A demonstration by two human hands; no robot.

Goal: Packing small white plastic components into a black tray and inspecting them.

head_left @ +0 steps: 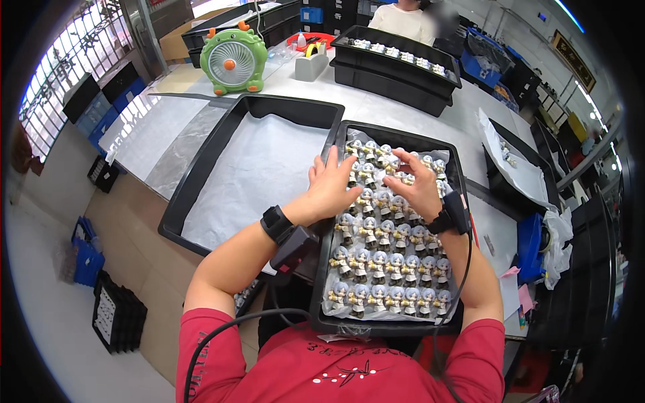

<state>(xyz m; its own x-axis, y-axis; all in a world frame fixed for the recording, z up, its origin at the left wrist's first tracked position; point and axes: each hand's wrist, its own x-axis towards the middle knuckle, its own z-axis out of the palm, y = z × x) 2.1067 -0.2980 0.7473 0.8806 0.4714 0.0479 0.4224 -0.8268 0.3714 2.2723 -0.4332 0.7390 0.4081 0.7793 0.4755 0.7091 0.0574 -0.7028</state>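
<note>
A black tray [460, 176] in front of me holds several rows of small grey-haired figurines [384, 263] on white paper. My left hand [332, 186] rests over the tray's upper left part, fingers spread on the figurines there. My right hand [418, 185] hovers over the upper middle rows, fingers curled around one or two figurines; whether it grips any is unclear. Both wrists wear black bands with cables. To the left lies a second black tray [201, 176] lined with plain white paper and holding nothing.
A green desk fan [233, 60] stands at the back left, beside it a tape dispenser [312, 62]. Stacked black trays [396, 67] with more figurines sit at the back, another person behind them. A tray with white paper [517, 171] lies right. Blue bins [87, 252] stand on the floor.
</note>
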